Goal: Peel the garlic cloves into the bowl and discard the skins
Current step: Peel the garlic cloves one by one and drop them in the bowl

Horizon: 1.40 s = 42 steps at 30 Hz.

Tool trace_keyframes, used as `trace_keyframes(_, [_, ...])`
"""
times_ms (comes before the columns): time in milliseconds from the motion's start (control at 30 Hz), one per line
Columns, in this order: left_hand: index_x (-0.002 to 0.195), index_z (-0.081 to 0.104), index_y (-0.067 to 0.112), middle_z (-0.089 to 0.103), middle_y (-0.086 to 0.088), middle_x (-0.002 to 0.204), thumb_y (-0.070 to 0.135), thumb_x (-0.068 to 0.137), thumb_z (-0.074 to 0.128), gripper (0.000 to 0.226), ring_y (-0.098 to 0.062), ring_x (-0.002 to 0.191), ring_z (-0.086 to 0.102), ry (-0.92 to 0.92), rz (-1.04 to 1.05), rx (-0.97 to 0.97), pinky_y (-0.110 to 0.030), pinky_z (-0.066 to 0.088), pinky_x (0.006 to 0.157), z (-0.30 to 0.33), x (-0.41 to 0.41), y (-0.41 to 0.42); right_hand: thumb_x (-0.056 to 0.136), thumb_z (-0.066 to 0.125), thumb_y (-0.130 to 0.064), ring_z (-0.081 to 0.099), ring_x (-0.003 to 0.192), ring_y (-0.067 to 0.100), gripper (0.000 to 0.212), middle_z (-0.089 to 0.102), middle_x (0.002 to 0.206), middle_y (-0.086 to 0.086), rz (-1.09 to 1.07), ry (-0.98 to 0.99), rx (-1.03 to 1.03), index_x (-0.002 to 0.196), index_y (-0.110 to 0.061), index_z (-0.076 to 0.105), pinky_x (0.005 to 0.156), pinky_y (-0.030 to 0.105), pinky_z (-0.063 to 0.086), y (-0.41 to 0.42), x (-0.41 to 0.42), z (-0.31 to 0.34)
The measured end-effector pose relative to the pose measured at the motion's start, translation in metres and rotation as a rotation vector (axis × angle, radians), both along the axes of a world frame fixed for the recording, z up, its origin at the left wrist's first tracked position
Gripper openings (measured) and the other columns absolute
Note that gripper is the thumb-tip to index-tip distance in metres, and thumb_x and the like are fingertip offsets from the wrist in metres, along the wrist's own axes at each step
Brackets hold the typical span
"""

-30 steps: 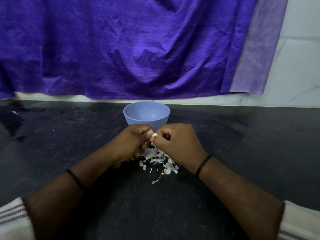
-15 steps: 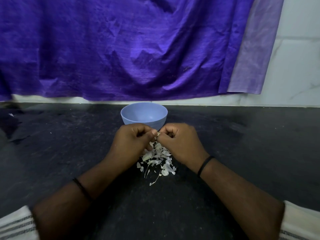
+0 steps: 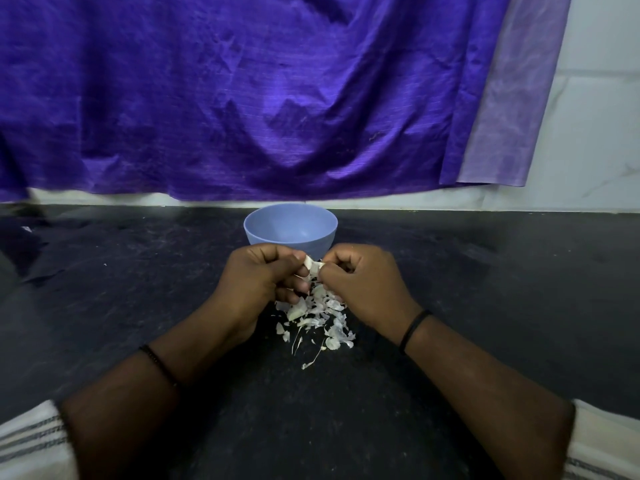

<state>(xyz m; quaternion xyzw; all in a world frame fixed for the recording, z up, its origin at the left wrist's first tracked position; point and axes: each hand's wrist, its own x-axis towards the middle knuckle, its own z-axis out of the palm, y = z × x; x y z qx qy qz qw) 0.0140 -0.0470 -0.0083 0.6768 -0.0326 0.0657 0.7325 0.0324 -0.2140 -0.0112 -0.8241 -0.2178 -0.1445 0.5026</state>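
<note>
Near the counter's [image 3: 138, 306] middle, a garlic clove [image 3: 311, 266] is pinched by left hand [image 3: 263, 278] and right hand [image 3: 363, 282], fingers curled; skins [image 3: 315, 320] heaped beneath, blue bowl [image 3: 290, 226] just behind, purple cloth [image 3: 242, 98] hung along the far edge.

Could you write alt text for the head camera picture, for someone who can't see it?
Two hands, left and right, pinch a garlic clove above a pile of skins on a dark counter, a blue bowl just behind.
</note>
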Motion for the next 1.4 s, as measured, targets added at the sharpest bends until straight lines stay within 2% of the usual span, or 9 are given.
trace_keyframes(167, [0.089,0.069,-0.003,0.069,-0.012,0.077,0.007,0.096,0.06,0.015,-0.017,0.059,0.065,0.006,0.005,-0.027,-0.024,0.052,0.049,0.001,0.001,0.004,0.087,0.062,-0.022,0.066,0.063,0.018,0.025,0.071,0.067,0.001,0.017,0.057,-0.058,0.07,-0.008,0.072,0.064,0.043,0.056,-0.004,0.001,0.004])
trace_keyframes(267, [0.092,0.069,-0.004,0.07,-0.013,0.079,0.007,0.096,0.06,0.015,-0.017,0.061,0.065,-0.004,0.01,-0.014,-0.025,0.052,0.05,0.001,0.001,0.004,0.094,0.065,-0.03,0.061,0.055,0.014,0.036,0.069,0.06,-0.007,0.011,0.039,-0.143,0.071,-0.003,0.073,0.056,0.035,0.049,-0.006,0.002,0.004])
trace_keyframes(367, [0.09,0.07,-0.002,0.07,-0.013,0.078,0.006,0.095,0.06,0.013,-0.018,0.06,0.065,-0.012,0.017,-0.013,-0.025,0.052,0.05,0.002,0.0,0.004,0.083,0.078,-0.027,0.052,0.053,0.003,0.013,0.067,0.064,-0.003,-0.026,0.018,-0.17,0.076,-0.016,0.075,0.057,0.025,0.046,-0.008,0.004,0.001])
trace_keyframes(433, [0.088,0.07,0.0,0.07,-0.012,0.078,0.005,0.094,0.062,0.012,-0.018,0.059,0.065,-0.016,0.019,-0.011,-0.025,0.051,0.049,0.003,0.0,0.003,0.076,0.084,-0.022,0.055,0.06,0.0,0.013,0.068,0.074,-0.007,-0.061,0.026,-0.143,0.086,-0.024,0.076,0.063,0.024,0.051,-0.008,0.005,0.001])
trace_keyframes(533, [0.087,0.07,-0.002,0.07,-0.013,0.076,0.004,0.092,0.064,0.01,-0.017,0.058,0.063,-0.029,0.023,-0.003,-0.025,0.05,0.048,0.003,-0.002,0.003,0.078,0.084,-0.021,0.058,0.062,-0.002,0.018,0.07,0.077,-0.006,-0.033,0.051,0.016,0.094,-0.022,0.076,0.063,0.015,0.049,-0.004,0.002,0.004])
trace_keyframes(700, [0.085,0.072,-0.001,0.069,-0.012,0.072,0.005,0.091,0.066,0.01,-0.018,0.057,0.063,-0.035,0.047,0.027,-0.025,0.05,0.047,0.003,-0.002,0.0,0.085,0.079,-0.017,0.064,0.062,-0.003,0.004,0.073,0.07,-0.01,0.012,0.059,0.12,0.085,-0.02,0.078,0.06,0.014,0.048,-0.001,-0.005,0.008])
trace_keyframes(967, [0.084,0.071,-0.003,0.069,-0.016,0.07,0.003,0.088,0.069,0.007,-0.021,0.056,0.064,-0.045,0.077,0.08,-0.027,0.051,0.049,0.001,-0.005,-0.006,0.083,0.075,-0.018,0.059,0.055,0.003,0.011,0.07,0.065,-0.007,-0.092,-0.056,-0.047,0.072,-0.021,0.074,0.056,0.026,0.051,0.001,-0.006,0.008])
trace_keyframes(1167, [0.08,0.071,-0.001,0.068,-0.015,0.066,-0.001,0.088,0.068,0.009,-0.02,0.053,0.065,-0.085,0.106,0.093,-0.026,0.052,0.048,-0.001,-0.008,-0.009,0.08,0.075,-0.016,0.053,0.05,0.0,0.01,0.063,0.056,-0.01,-0.087,-0.092,-0.092,0.071,-0.018,0.073,0.05,0.012,0.04,0.002,-0.007,0.007])
trace_keyframes(1400, [0.08,0.07,-0.001,0.067,-0.014,0.064,-0.003,0.089,0.067,0.01,-0.017,0.051,0.065,-0.068,0.101,0.098,-0.024,0.053,0.048,-0.003,-0.006,-0.009,0.08,0.072,-0.016,0.052,0.052,0.001,0.01,0.064,0.06,-0.008,-0.071,-0.057,-0.132,0.072,-0.02,0.069,0.054,0.018,0.044,0.004,-0.003,0.004])
